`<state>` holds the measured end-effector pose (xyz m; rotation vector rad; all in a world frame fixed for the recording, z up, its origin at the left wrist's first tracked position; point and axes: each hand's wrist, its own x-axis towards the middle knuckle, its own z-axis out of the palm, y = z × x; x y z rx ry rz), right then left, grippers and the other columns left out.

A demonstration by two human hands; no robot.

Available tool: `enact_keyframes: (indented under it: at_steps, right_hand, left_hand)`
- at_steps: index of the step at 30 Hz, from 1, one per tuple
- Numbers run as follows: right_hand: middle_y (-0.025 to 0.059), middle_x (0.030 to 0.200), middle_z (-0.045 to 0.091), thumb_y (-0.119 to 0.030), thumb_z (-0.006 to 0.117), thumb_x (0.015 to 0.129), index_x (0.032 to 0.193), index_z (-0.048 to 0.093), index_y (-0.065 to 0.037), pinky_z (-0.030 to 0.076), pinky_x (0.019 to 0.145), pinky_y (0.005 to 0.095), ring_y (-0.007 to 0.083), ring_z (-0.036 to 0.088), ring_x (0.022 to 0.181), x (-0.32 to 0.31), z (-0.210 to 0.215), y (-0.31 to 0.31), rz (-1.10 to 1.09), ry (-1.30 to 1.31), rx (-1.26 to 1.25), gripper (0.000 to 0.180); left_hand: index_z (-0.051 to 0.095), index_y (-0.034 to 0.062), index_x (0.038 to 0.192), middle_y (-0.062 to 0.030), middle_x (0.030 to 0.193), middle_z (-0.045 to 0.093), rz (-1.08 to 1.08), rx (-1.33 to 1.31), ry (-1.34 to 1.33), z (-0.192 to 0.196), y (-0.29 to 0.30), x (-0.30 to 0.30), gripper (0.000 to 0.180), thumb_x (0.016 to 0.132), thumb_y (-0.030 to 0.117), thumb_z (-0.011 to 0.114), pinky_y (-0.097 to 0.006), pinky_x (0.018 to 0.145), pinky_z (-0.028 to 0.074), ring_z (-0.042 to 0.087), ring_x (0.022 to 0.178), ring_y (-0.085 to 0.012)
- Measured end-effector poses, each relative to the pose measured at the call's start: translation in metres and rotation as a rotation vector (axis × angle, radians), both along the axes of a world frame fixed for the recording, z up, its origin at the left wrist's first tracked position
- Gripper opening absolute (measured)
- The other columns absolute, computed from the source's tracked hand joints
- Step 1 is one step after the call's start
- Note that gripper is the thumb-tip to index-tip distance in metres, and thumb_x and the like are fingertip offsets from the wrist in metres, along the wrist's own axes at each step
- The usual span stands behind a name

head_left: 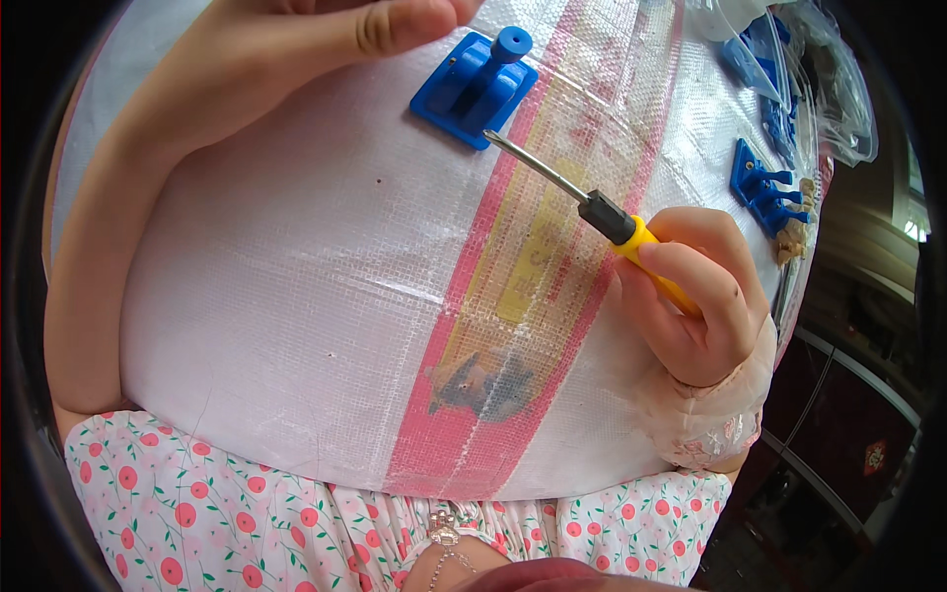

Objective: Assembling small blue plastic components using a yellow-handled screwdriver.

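Note:
My right hand [705,286] is closed around the yellow handle of a screwdriver [610,215]. Its metal shaft slants up and left, and the tip ends at the near corner of a blue plastic hook [472,87]. This hook has a square base plate with a round-topped post, and it lies on the white woven sheet [286,296]. Above and left of it, the top edge cuts off my left hand [326,35]. Its thumb reaches right, the tip close against another fingertip; anything between them is hidden.
A second blue piece with several hooks [764,187] lies at the right edge, beside small tan bits [792,240]. Clear plastic bags [834,89] with blue parts are piled at the upper right. A pink and yellow printed band [523,266] crosses the sheet.

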<state>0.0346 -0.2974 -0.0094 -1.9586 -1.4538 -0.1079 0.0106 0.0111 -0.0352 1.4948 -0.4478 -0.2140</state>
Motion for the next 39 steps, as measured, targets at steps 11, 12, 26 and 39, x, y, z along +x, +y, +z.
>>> enact_keyframes:
  at_steps: [11,12,26,39]
  right_hand:
    - [0.0146,0.088,0.059,0.011,0.077,0.07,0.103,0.062,0.001,0.046,0.054,0.027,0.0215,0.06,0.066,-0.001,0.001,0.0,-0.03,-0.005,0.023,0.038]
    - [0.0149,0.088,0.059,0.011,0.077,0.07,0.104,0.061,0.001,0.046,0.055,0.0271,0.0216,0.06,0.066,-0.001,0.002,0.0,-0.028,0.0,0.016,0.039]
    - [0.0145,0.087,0.061,0.011,0.075,0.072,0.105,0.062,0.001,0.048,0.059,0.0272,0.0221,0.061,0.069,-0.002,0.003,0.0,-0.08,0.053,-0.017,0.037]
    - [0.0134,0.089,0.062,0.01,0.077,0.072,0.103,0.063,0.0,0.05,0.062,0.0268,0.0221,0.063,0.072,-0.002,0.003,0.002,-0.084,0.048,-0.006,0.035]
  left_hand:
    - [0.044,0.0117,0.091,-0.0002,0.085,0.046,0.03,-0.022,0.102,0.006,0.008,-0.002,0.029,0.099,0.039,0.052,-0.021,0.064,0.043,0.053,0.071,-0.0107]
    - [0.044,0.0116,0.091,-0.0002,0.085,0.046,0.031,-0.017,0.099,0.006,0.009,-0.002,0.029,0.099,0.039,0.051,-0.021,0.064,0.043,0.053,0.071,-0.0107]
    - [0.045,0.0092,0.097,0.0018,0.086,0.045,0.105,0.129,0.036,0.007,0.0,-0.005,0.019,0.098,0.021,0.06,-0.018,0.068,0.044,0.051,0.078,-0.0064]
    - [0.056,0.0032,0.11,-0.0095,0.111,0.053,-0.012,0.622,-0.278,0.033,-0.009,-0.009,0.033,0.083,0.009,0.073,-0.024,0.074,0.049,0.053,0.092,-0.0148]
